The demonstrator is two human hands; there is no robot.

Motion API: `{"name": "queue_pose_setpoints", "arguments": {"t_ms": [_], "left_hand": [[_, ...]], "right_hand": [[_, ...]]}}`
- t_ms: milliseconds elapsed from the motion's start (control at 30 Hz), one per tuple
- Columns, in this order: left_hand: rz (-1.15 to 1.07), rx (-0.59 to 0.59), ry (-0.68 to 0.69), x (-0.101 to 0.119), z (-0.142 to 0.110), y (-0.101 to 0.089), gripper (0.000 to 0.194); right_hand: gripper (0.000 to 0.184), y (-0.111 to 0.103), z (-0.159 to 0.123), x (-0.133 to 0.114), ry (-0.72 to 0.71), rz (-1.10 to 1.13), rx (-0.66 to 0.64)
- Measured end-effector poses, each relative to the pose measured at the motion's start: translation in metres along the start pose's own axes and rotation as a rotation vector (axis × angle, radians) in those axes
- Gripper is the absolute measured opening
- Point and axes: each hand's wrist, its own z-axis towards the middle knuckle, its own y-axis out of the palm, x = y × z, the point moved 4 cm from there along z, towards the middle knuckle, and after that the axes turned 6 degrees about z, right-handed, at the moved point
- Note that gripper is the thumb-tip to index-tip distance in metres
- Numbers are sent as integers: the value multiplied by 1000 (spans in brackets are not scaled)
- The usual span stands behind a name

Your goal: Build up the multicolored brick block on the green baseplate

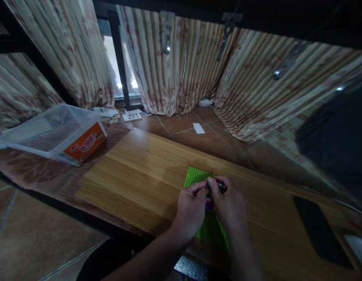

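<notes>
A green studded baseplate point(195, 175) lies on the wooden board, partly covered by my hands. Small toy bricks point(209, 201) in several colours, among them red, blue and orange, stand on it between my hands. My left hand point(190, 210) is over the plate's left side, thumb and forefinger pinched near the bricks; what they hold is too small to make out. Curled over the right side, my right hand point(232, 201) grips a cluster of dark toy bricks point(221, 185) by thumb and fingers. The fingertips of both hands nearly meet.
The wooden board point(134, 168) rests on a cloth-covered table. At its left stands a clear plastic bin point(56, 132) with an orange label. A dark flat panel point(321, 232) lies at right. Papers point(132, 116) and a white card point(198, 128) are beyond; curtains point(175, 66) hang behind.
</notes>
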Motion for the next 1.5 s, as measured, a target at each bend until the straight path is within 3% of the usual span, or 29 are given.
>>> {"name": "queue_pose_setpoints", "arguments": {"t_ms": [600, 700, 833, 933, 1033, 1167, 1333, 1500], "left_hand": [[129, -51, 96, 4, 0, 1, 24], [36, -36, 21, 3, 1, 1, 19], [-186, 4, -202, 6, -4, -2, 14], [-415, 67, -334, 17, -8, -8, 12], [-587, 74, -354, 30, -7, -11, 16], [-676, 4, -333, 38, -5, -9, 25], [-689, -92, -324, 41, -10, -7, 30], [-701, -150, -343, 45, -13, -11, 35]], "right_hand": [[53, 3, -2, -4, -17, -40, 6], [49, 2, -1, -5, -18, -22, 12], [46, -6, -1, -6, 36, 117, 40], [39, -21, -3, -9, 38, 238, 168], [27, -35, -9, -19, -51, 307, 269], [15, -34, -17, -35, -184, 369, 157], [27, -20, -21, -45, -325, 228, -70], [28, -13, -23, -48, -362, 147, -143]]}}
